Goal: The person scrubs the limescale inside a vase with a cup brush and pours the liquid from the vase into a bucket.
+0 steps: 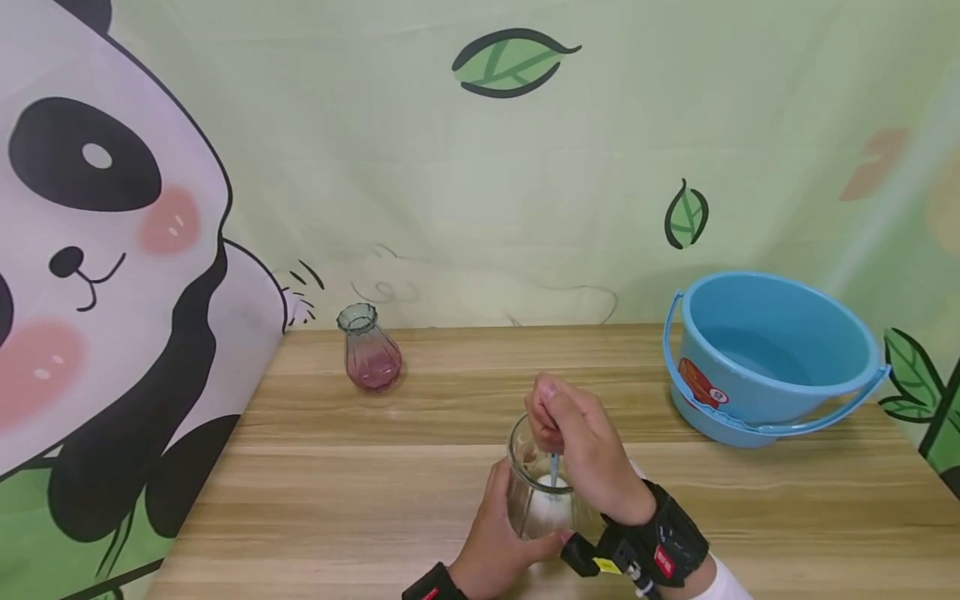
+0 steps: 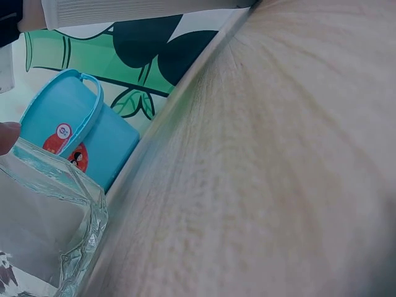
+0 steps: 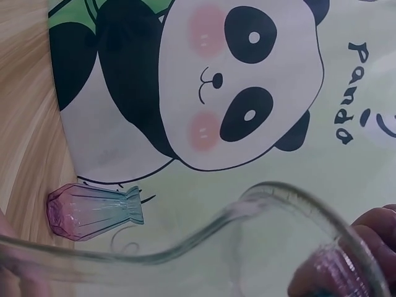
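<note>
A clear glass vase (image 1: pixel 534 512) stands tilted above or on the table near the front middle; which one I cannot tell. My left hand (image 1: pixel 491 542) grips its side. Above its mouth my right hand (image 1: pixel 585 450) is closed around a tool whose thin bluish-grey stem (image 1: pixel 554 468) runs down into the vase. A white mass (image 1: pixel 551 498) shows inside at the stem's lower end; its kind is unclear. In the left wrist view the thick glass base of the vase (image 2: pixel 86 232) appears. The right wrist view catches the vase's curved rim (image 3: pixel 272 189) and fingers of my right hand (image 3: pixel 378 226).
A smaller ribbed vase (image 1: pixel 371 358), grey above and pink below, stands at the back left of the wooden table (image 1: pixel 360 500). At the back right is a light blue bucket (image 1: pixel 720 425) with its handle lowered. A panda-printed cloth (image 1: pixel 375 167) hangs behind the table.
</note>
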Available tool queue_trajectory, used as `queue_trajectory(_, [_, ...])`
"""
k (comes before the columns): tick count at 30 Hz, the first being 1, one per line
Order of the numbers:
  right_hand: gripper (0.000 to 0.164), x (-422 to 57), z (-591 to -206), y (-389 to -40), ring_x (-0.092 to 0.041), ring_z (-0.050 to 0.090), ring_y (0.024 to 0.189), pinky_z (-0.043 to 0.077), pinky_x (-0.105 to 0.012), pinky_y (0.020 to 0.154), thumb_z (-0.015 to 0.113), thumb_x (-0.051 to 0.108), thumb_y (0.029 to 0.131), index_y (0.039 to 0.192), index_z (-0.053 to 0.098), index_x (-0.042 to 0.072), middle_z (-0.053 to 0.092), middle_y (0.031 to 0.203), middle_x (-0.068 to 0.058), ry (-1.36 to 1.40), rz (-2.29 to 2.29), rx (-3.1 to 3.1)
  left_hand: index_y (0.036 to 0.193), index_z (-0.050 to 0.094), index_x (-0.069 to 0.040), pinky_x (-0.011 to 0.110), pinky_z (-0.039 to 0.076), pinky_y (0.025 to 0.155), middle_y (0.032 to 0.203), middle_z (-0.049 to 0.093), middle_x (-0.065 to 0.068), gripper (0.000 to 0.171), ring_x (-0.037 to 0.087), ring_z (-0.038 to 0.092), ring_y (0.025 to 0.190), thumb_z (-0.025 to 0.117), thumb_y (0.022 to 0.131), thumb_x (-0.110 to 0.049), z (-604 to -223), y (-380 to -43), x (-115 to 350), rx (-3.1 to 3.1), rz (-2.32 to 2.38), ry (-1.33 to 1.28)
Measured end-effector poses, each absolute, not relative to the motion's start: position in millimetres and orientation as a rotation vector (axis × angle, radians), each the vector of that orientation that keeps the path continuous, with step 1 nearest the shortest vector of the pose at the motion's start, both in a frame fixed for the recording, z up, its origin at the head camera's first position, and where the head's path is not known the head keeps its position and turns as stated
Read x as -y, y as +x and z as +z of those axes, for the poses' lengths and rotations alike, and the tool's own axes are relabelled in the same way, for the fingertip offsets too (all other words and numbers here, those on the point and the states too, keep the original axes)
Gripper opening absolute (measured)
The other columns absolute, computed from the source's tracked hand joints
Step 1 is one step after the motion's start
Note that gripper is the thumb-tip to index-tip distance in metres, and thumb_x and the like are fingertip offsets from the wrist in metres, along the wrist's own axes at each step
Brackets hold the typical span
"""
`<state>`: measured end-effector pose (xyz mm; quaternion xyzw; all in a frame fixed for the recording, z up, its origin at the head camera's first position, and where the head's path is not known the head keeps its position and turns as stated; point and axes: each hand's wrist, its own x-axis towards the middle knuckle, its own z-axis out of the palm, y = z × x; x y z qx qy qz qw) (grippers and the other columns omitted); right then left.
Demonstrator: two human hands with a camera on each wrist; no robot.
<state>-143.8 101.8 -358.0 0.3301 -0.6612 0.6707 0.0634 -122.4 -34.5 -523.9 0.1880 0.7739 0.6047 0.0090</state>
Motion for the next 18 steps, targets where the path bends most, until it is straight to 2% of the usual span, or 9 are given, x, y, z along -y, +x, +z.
queue_trajectory(8, [0.036, -103.2, -358.6, -144.0, -0.020, 0.030, 0.049, 0.027, -0.032, 0.045, 0.030, 0.010, 0.104, 0.069, 0.037, 0.007, 0.029, 0.057, -0.007, 0.969, 1.941, 2.031, 0.144, 0.025, -0.035, 0.048, 0.037, 0.101, 0.138, 0.036, -0.005, 0.092, 0.014, 0.039, 0.123, 0.083, 0.072, -0.044, -521.8, -121.9, 34.4, -2.385, 1.884, 0.545])
queue_trajectory(18, [0.038, -104.7, -357.4, -144.8, -0.024, 0.033, 0.052, 0.030, -0.033, 0.049, 0.029, 0.009, 0.105, 0.068, 0.038, 0.005, 0.032, 0.059, -0.011, 0.947, 1.938, 2.035, 0.144, 0.023, -0.038, 0.051, 0.034, 0.103, 0.137, 0.037, -0.009, 0.095, 0.013, 0.038, 0.122, 0.083, 0.071, -0.045, -520.5, -121.1, 34.5, -2.362, 1.882, 0.497])
